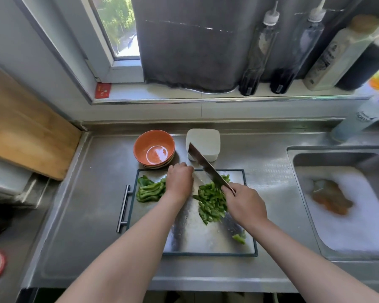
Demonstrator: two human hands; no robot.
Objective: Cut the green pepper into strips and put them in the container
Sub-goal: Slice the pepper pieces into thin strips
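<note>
While right fingers (229,190) grip knife (208,167), pepper strips (211,203) lie just beside

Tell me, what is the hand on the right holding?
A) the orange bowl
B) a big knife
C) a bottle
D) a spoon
B: the right hand grips the handle of the big knife, whose blade slants over the pile of pepper strips on the board.

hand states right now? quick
Left hand: curled over the cutting board; whether it holds anything cannot be told.
Right hand: closed, holding the cleaver.
</note>
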